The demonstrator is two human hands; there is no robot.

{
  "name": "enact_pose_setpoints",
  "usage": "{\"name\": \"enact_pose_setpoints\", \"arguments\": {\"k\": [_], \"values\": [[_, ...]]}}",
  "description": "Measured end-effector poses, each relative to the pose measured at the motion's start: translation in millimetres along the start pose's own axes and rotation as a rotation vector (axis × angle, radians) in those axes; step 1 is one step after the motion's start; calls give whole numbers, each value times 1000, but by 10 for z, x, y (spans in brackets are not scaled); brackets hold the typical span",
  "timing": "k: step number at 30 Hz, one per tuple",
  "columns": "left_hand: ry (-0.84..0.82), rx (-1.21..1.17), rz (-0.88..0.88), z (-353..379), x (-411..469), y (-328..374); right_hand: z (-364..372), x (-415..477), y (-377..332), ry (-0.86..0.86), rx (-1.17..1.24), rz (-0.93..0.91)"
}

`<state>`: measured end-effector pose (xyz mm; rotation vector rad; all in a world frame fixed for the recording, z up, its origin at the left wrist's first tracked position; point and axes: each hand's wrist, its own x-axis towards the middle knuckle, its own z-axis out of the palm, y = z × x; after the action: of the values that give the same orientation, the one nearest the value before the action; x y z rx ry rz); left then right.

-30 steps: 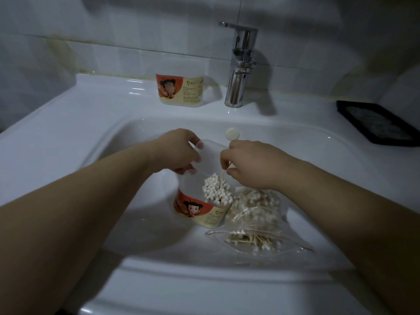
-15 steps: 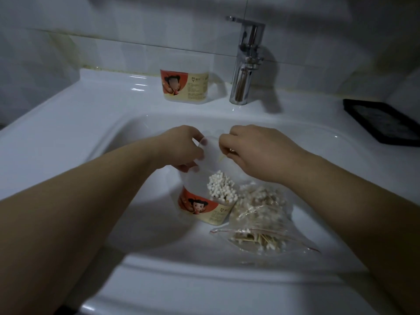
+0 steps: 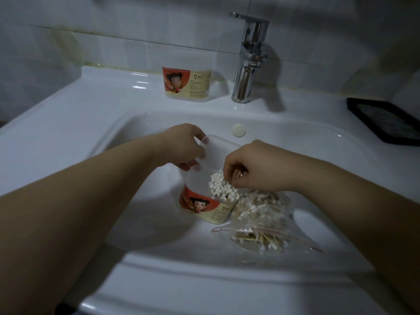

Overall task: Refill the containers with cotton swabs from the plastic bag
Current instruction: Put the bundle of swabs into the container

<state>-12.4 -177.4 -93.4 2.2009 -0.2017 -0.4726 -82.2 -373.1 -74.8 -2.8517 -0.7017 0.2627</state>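
A translucent container (image 3: 205, 206) with a red cartoon label stands tilted in the sink basin, its hinged lid (image 3: 219, 152) raised. My left hand (image 3: 185, 147) grips that lid at its left edge. A bunch of white-tipped cotton swabs (image 3: 221, 188) stands in the container's right half. My right hand (image 3: 256, 165) is pinched on swabs just above this bunch, fingertips touching the tips. The clear plastic bag (image 3: 261, 226) of swabs lies in the basin to the right of the container. A second labelled container (image 3: 186, 84) stands closed on the back ledge.
A chrome faucet (image 3: 248, 62) rises at the back right of the second container. A round overflow cap (image 3: 238, 130) sits on the basin's back wall. A black tray (image 3: 386, 120) lies on the right counter. The white sink rim (image 3: 68, 123) surrounds the basin.
My right hand rose up to the lid, then came back down and to the right onto the swab bunch in the container. My left hand kept hold of the lid.
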Motion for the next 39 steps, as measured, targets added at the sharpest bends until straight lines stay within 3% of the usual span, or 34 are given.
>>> {"name": "enact_pose_setpoints", "arguments": {"k": [12, 20, 26, 31, 34, 39], "values": [[-9, 2, -2, -15, -1, -3, -162, -91, 109, 47, 67, 92], [-10, 7, -8, -8, 0, -3, -107, -79, 7, -97, 72, 118], [5, 39, -2, -3, -5, -8, -278, -176, 31, -15, 149, 99], [8, 128, 3, -5, -29, -18, -535, -423, -95, -398, 385, 185], [8, 160, -26, 4, -39, -45, -558, -495, -137, -560, 408, 184], [23, 260, -41, 41, -63, -58, -477, -488, -130, -531, 209, 238]]}}
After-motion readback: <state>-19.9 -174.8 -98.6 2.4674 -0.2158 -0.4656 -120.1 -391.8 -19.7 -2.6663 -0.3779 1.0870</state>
